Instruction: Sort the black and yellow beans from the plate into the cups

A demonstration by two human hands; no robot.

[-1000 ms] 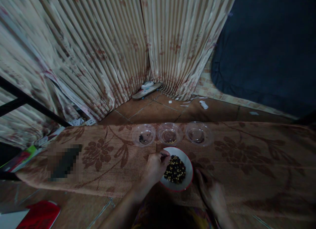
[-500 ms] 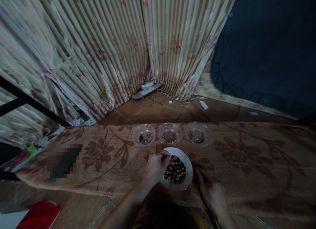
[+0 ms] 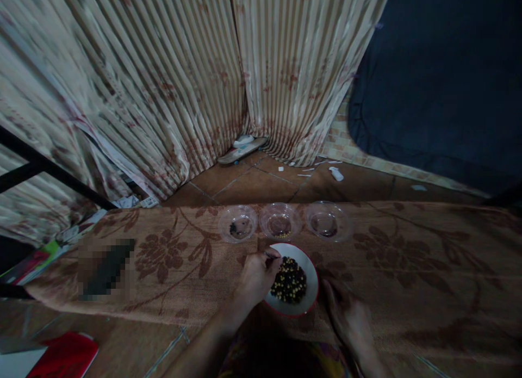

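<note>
The round bowl (image 3: 312, 283) of beans (image 3: 289, 280) is set between the hands, its left rim overlapped by the nearer left hand (image 3: 258, 274), fingers bent; the right hand (image 3: 348, 315) is placed just beside. Whether anything is grasped by either cannot be told.

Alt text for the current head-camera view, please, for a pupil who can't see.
A person's left grip is over the left side of a round, red-rimmed white bowl of small black and yellow pieces, the right grip beside the bowl. Beyond stand three round, clear plastic containers on a brown floral cloth.
</note>
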